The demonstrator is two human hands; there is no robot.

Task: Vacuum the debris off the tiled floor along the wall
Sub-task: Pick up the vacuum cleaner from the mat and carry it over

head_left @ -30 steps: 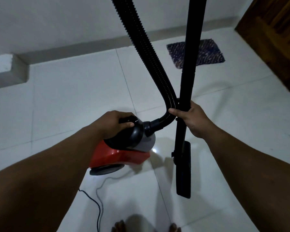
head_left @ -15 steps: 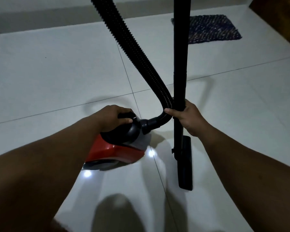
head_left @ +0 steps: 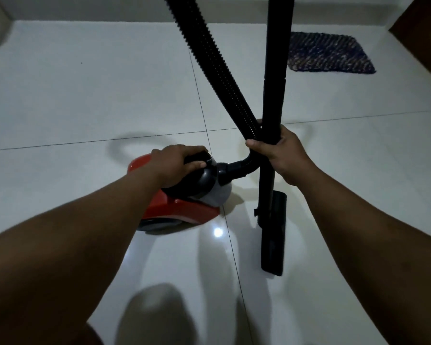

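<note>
Your left hand (head_left: 174, 163) grips the black carry handle (head_left: 197, 156) on top of the vacuum cleaner (head_left: 184, 207), fingers curled over it and thumb along its near side. The canister has a glossy red lower shell, a dark rounded top and a pale grey front section; it sits low on the white tiled floor (head_left: 85, 95), just left of a tile joint, with its front end pointing right. Whether its underside touches the tiles cannot be told.

From the canister's front a black ribbed hose (head_left: 217, 70) leaves through a smooth elbow, bends upward and runs out of the top of the view.

Your right hand (head_left: 281, 153) is closed round the rigid black wand (head_left: 274, 83), and its fingers also wrap the hose where it crosses just left of the wand. The wand stands nearly upright, made of two tube sections with a visible joint above your hand. At its lower end hangs a long, narrow black floor nozzle (head_left: 274, 235), lying just right of the canister with its length running toward you.

A dark woven mat (head_left: 329, 54) lies on the floor at upper right, near the base of the wall (head_left: 110, 6). A bright spot of reflected light sits on the tiles between canister and nozzle.
</note>
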